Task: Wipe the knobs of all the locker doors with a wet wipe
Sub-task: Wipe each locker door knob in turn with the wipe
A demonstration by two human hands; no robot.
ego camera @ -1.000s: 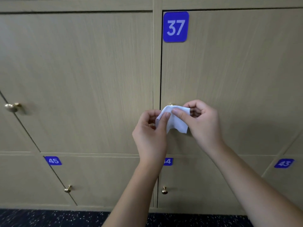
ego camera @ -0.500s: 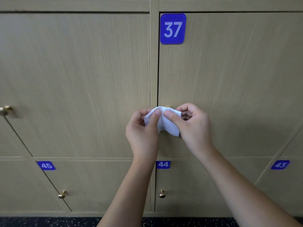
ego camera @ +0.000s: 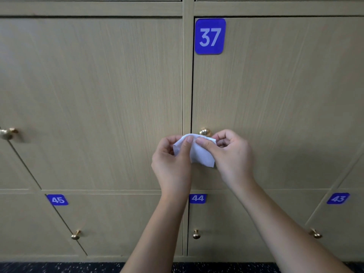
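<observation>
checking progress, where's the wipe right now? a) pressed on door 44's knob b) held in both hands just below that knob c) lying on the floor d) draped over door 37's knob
b: the left hand and right hand pinch the wet wipe between them, and door 37's knob shows bare above it.

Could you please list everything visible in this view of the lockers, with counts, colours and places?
locker doors: six at least partly in view, light wood grain, in two rows
number plates: four, blue with pale digits; 37 on the upper right door, 45, 44 and 43 along the lower row
knob of door 37: one, brass, just above the wipe
other knobs: four, brass; one at the far left edge, three on the lower doors
floor: dark, speckled strip along the bottom
wet wipe: one, white, crumpled, held between both hands in front of door 37
left hand: pinches the wipe's left side
right hand: pinches the wipe's right side
</observation>
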